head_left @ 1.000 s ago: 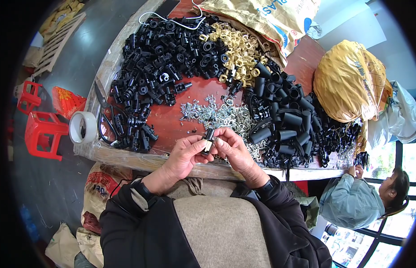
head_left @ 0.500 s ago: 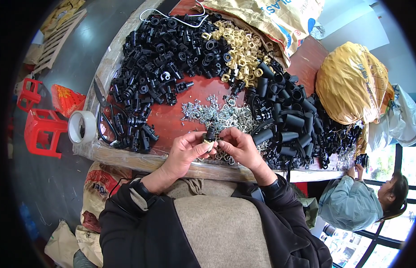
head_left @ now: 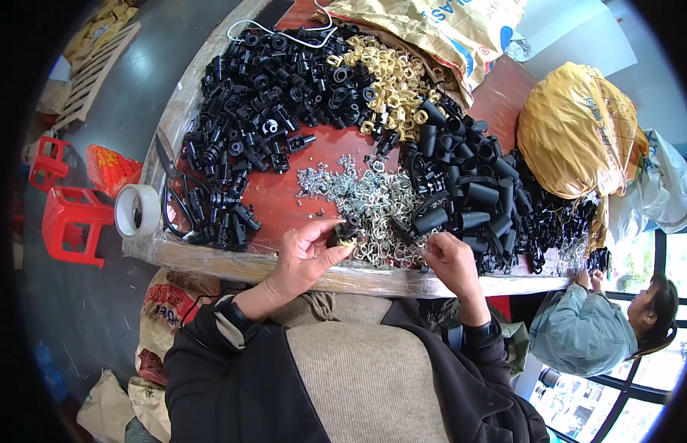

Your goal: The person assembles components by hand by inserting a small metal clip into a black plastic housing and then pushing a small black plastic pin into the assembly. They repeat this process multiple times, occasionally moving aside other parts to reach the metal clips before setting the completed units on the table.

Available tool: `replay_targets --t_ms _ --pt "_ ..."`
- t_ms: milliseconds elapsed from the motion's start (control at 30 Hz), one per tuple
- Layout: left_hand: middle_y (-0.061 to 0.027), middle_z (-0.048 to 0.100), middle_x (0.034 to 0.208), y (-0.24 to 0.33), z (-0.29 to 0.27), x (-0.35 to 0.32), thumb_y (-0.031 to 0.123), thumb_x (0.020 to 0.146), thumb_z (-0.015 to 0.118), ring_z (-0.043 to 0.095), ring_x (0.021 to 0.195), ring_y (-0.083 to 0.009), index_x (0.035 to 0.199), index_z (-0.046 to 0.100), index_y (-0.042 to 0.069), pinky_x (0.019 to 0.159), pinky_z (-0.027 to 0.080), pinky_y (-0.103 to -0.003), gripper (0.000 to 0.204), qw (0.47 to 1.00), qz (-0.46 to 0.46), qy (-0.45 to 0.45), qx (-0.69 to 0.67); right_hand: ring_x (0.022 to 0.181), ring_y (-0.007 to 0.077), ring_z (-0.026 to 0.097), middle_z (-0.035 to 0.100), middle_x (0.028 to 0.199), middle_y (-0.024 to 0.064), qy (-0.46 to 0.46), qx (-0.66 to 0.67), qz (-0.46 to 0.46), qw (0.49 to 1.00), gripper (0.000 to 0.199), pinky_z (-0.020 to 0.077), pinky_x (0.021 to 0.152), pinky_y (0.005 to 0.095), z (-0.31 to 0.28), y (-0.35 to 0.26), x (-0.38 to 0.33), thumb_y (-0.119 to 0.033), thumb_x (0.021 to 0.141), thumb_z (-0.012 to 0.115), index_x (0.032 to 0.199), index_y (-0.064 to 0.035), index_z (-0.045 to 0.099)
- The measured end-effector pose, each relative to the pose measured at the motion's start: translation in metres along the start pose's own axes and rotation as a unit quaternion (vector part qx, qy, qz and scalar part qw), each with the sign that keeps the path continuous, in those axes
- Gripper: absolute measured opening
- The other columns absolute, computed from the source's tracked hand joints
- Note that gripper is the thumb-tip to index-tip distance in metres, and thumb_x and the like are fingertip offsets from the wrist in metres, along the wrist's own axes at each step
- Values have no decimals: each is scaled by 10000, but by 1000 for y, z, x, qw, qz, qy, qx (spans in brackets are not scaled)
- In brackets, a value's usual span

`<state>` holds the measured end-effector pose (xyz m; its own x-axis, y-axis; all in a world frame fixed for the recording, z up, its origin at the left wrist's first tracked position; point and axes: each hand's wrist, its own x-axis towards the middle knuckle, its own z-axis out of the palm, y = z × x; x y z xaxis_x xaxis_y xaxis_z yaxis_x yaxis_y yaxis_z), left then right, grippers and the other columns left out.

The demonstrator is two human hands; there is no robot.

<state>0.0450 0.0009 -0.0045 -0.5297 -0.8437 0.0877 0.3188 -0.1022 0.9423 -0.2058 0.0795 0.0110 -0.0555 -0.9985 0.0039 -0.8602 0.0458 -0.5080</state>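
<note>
My left hand (head_left: 305,255), closed in a pinch, holds a small black plastic fitting (head_left: 343,233) near the table's front edge. A pale yellow piece (head_left: 349,243) shows at the fitting's lower end, partly covered by the fingertips. My right hand (head_left: 454,262) is apart from it, to the right, over the edge of a pile of silvery metal clips (head_left: 384,214). Its fingers are curled together, and what they hold, if anything, is hidden. Tiny metal screws or pins (head_left: 332,182) lie scattered left of the clips.
Black fittings (head_left: 277,96) heap at the back left, beside yellow plastic rings (head_left: 395,74). Black tubes (head_left: 480,196) pile up right. Scissors (head_left: 166,156) and a tape roll (head_left: 137,210) lie at the left edge. Another person (head_left: 587,332) works at the far right.
My right hand has moved right, away from the fitting. My left hand still holds the fitting in nearly the same place.
</note>
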Motion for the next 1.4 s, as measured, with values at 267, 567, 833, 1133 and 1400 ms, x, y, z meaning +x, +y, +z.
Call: replay_targets --t_ms 267,567,833,1133,1400 --pt "-83 584 871 -4 -7 4 145 801 535 569 726 -115 990 515 -10 644 465 -211 246 962 -186 -2 -201 658 266 515 504 672 78 43 -240 -15 970 155 413 564 358 11 26 -10 -177 661 605 734 -68 522" --pt "-92 591 832 -16 -15 3 204 810 520 572 682 -119 925 531 14 577 471 -192 223 937 -215 24 -275 678 248 480 476 706 70 96 -212 -26 972 157 384 594 344 12 21 -10 -164 649 606 729 -67 512" --pt "-100 588 826 -14 -10 3 194 813 514 560 654 -114 923 520 14 565 472 -189 211 934 -224 25 -278 659 240 452 470 695 60 42 -235 -73 968 121 355 605 343 26 16 -10 -140 658 586 735 -76 518" --pt "-94 584 815 -11 -7 0 192 821 498 546 638 -107 890 521 14 552 459 -188 193 934 -230 51 -267 643 237 486 492 653 59 163 -79 -34 983 113 367 566 340 9 23 -18 -104 682 594 761 -58 527" --pt "-92 583 813 -17 -6 4 203 827 488 532 623 -99 872 526 12 545 447 -181 201 933 -242 64 -257 619 263 513 506 661 93 133 -123 91 979 147 409 538 331 -9 49 -64 -118 687 603 785 -45 521"
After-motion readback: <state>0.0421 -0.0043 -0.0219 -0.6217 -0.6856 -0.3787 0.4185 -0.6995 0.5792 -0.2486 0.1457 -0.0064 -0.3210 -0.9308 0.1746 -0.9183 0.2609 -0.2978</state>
